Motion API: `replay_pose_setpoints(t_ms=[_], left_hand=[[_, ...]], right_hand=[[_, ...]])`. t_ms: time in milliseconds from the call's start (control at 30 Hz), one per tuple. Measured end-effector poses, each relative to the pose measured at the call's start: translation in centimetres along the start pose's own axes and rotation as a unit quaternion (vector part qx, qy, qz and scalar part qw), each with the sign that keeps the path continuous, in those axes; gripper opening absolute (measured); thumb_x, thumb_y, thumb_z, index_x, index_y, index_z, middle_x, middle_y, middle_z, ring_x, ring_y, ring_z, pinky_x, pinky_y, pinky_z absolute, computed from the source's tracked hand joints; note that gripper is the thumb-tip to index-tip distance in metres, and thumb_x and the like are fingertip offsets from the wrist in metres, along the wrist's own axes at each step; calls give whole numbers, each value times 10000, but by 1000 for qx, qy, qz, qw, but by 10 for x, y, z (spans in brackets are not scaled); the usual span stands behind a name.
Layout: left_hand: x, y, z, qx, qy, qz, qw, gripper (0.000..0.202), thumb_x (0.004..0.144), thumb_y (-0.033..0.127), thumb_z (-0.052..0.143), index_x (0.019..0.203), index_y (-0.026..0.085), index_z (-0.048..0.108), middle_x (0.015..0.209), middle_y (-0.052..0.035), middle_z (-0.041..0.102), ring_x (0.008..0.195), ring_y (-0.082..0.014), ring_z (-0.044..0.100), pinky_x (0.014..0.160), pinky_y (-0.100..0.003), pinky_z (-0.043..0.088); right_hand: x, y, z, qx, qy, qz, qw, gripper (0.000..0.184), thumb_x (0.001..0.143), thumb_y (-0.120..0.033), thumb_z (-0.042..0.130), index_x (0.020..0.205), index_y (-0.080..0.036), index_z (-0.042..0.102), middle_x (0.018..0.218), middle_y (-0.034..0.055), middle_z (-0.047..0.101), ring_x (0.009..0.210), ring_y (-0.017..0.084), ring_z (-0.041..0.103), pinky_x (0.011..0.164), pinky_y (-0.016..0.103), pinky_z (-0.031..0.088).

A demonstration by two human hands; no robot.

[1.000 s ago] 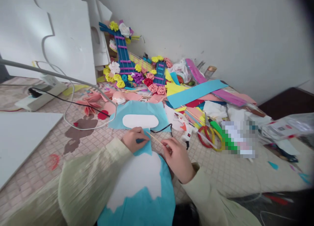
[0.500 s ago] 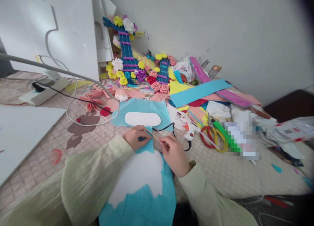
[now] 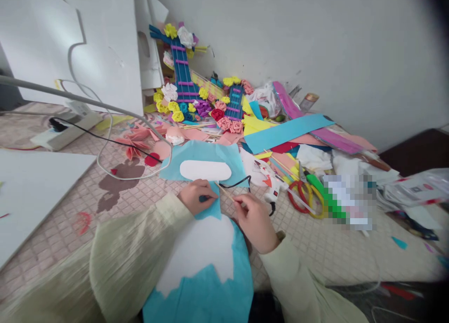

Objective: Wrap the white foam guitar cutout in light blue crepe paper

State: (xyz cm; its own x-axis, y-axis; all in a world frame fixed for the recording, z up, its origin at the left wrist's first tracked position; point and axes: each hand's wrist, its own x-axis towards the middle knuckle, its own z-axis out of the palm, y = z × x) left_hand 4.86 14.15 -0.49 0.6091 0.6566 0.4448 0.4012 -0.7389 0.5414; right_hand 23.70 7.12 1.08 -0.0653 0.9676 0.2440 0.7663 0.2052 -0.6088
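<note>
My right hand pinches a thin wooden stick, whose far end points at the narrow blue strip. Fingers curled, my left hand is closed on the left side of the blue paper strip. Something dark blue shows between its fingers, too small to name. Below, the strip meets a wide white board, partly wrapped in blue crepe paper. Above the hands, a rounded white piece lies on a light blue paper sheet.
A white glue gun with a black cord and scissors lie right of my hands. A white cable loops at the left, near a power strip. Paper-flower guitars stand at the back. A white board lies left.
My right hand has moved slightly right with the stick, whose tip has drawn back toward the strip's right edge. My left hand stays on the strip. The whole view shifts slightly.
</note>
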Motion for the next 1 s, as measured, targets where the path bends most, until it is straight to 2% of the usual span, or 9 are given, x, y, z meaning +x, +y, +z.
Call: replay_pose_setpoints(t_ms=[1000], left_hand=[[-1, 1, -1, -3, -2, -21, 1000, 177, 732, 186, 540, 744, 175, 716, 663, -45, 631, 628, -134, 576, 619, -255, 474]], right_hand=[[-1, 2, -1, -19, 22, 0, 1000, 138, 796, -120, 460, 804, -155, 593, 772, 51, 621, 659, 160, 584, 617, 280, 453]])
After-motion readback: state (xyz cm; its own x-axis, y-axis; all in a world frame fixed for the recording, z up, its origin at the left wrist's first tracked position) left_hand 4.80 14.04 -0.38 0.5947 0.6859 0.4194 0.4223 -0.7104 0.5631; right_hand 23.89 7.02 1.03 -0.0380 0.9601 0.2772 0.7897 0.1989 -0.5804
